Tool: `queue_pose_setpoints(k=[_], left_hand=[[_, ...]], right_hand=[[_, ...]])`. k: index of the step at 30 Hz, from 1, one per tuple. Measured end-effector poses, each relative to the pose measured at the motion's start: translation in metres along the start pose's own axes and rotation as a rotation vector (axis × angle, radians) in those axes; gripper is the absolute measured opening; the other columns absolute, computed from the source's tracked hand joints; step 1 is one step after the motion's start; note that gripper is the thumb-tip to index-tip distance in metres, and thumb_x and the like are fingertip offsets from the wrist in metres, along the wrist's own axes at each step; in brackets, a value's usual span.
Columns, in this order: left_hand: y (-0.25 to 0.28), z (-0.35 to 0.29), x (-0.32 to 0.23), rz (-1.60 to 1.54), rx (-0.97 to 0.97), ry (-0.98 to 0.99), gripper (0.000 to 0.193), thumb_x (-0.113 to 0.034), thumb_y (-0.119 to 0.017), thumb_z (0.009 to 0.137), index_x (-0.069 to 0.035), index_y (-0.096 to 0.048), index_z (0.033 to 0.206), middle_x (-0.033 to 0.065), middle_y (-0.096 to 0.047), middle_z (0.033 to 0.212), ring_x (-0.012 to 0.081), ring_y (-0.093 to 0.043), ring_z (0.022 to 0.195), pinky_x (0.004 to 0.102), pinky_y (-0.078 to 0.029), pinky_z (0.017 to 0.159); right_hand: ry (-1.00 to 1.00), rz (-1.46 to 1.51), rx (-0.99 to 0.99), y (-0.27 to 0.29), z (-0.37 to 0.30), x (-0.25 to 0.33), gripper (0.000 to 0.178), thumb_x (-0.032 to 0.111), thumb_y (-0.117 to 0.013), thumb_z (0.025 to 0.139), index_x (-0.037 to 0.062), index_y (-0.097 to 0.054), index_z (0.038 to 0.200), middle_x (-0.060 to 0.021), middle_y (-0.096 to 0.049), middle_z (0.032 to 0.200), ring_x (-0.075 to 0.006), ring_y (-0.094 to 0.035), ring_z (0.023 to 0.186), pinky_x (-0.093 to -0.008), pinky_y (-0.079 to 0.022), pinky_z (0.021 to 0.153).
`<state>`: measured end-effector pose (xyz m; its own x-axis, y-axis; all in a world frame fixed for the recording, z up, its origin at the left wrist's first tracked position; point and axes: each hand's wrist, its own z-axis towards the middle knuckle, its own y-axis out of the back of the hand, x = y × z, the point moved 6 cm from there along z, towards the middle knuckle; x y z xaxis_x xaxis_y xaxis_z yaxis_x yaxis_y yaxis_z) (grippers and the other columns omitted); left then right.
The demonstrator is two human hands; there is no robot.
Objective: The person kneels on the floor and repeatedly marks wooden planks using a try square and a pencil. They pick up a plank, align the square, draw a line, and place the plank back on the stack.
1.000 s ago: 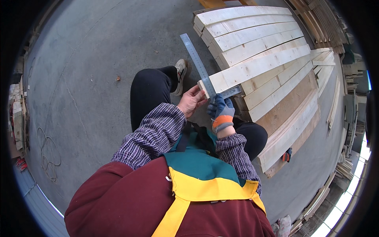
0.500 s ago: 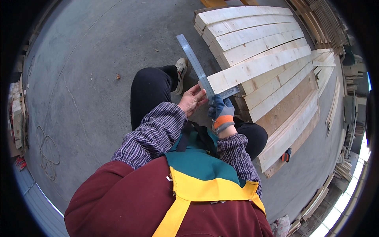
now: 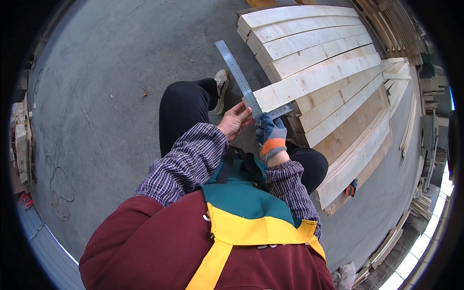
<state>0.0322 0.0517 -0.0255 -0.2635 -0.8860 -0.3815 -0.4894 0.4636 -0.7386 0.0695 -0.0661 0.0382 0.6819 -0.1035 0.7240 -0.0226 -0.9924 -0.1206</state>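
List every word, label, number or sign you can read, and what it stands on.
Metal square: fine scale marks, too small to read.
Maroon top: white marks, partly covered by the yellow band, unreadable.
No other text can be made out.

I held a grey metal square [image 3: 235, 70], L-shaped, across the near end of a pale wooden board [image 3: 314, 84]. The square's long, flat blade, marked with fine graduations, crossed the board's face and stuck out well past its left edge; its shorter arm lay along the right edge. The board was long and narrow, dotted with small knots, and stretched away from me to the right.
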Motion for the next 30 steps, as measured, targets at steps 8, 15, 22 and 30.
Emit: queue_pose_setpoints(k=[8,15,22,30], left_hand=[[0.002,0.002,0.001,0.006,0.006,-0.027,0.054,-0.018,-0.064,0.092,-0.012,-0.042,0.141,0.0006,-0.063,0.116,0.013,-0.064,0.1,0.028,-0.056,0.084],[-0.004,-0.005,-0.003,0.014,-0.008,-0.04,0.043,-0.023,-0.062,0.093,-0.009,-0.05,0.132,0.0034,-0.066,0.111,0.014,-0.065,0.099,0.0276,-0.056,0.085],[-0.009,-0.006,-0.007,0.069,-0.094,-0.049,0.036,-0.027,-0.067,0.091,-0.007,-0.058,0.12,0.0025,-0.068,0.103,0.0119,-0.067,0.089,0.024,-0.056,0.077],[-0.01,-0.007,-0.009,0.132,-0.154,-0.082,0.037,-0.032,-0.068,0.09,-0.008,-0.061,0.117,0.0008,-0.067,0.099,0.0096,-0.066,0.084,0.0214,-0.055,0.072]], right_hand=[[-0.001,-0.004,0.015,-0.001,-0.001,0.002,0.016,0.02,-0.063,0.091,0.0066,-0.06,0.1,-0.002,-0.056,0.067,-0.0105,-0.046,0.044,-0.0251,-0.037,0.039],[0.041,0.006,0.031,0.001,0.005,0.0,0.018,0.02,-0.066,0.089,0.0058,-0.062,0.099,-0.0031,-0.06,0.068,-0.0126,-0.05,0.044,-0.0262,-0.038,0.038],[0.056,-0.05,0.009,0.006,0.009,-0.005,0.022,0.022,-0.067,0.089,0.0055,-0.062,0.102,-0.0032,-0.061,0.07,-0.0129,-0.052,0.046,-0.0266,-0.041,0.04],[0.019,-0.01,0.048,0.003,0.007,-0.003,0.023,0.022,-0.067,0.089,0.0048,-0.061,0.103,-0.0037,-0.061,0.07,-0.0137,-0.053,0.048,-0.027,-0.041,0.041]])
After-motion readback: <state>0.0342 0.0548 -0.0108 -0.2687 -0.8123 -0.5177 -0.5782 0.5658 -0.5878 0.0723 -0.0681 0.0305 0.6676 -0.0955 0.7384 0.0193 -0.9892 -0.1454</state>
